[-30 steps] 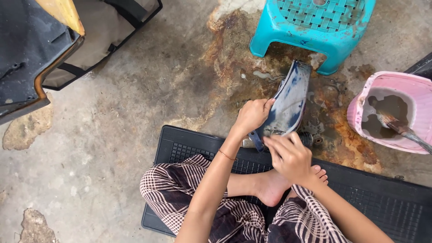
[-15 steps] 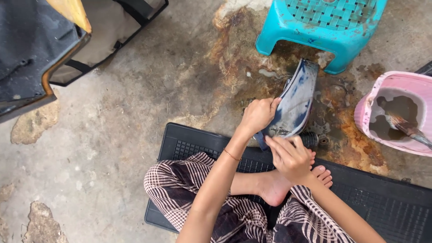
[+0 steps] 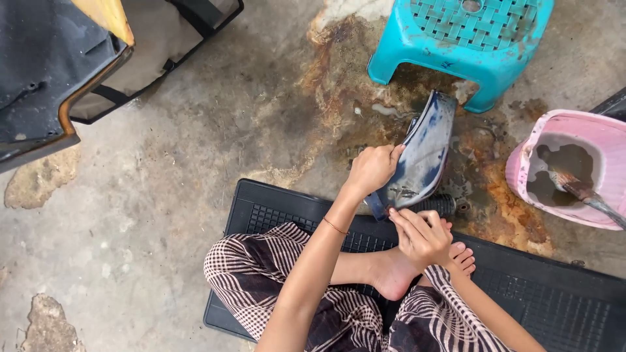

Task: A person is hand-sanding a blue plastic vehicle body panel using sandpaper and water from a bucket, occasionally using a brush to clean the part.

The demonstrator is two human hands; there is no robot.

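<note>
A curved dark blue plastic panel with a worn, glossy face (image 3: 422, 155) is being held tilted just above the stained concrete floor (image 3: 195, 163), its upper end reaching toward a turquoise plastic stool with a woven-pattern seat (image 3: 463, 39). The panel's left edge is being gripped by the left hand (image 3: 372, 168), whose fingers are being kept curled over that edge. The panel's lower end is being touched by the right hand (image 3: 420, 236), with fingers bent and fingertips being pressed against it; whether anything small is being pinched there cannot be told. A black ribbed rubber mat (image 3: 561, 306) is being sat on, with legs in brown checked trousers (image 3: 261, 267) being kept crossed. To the right, a pink plastic bucket of murky water (image 3: 567, 130) is being occupied by a brush (image 3: 580, 192).
</note>
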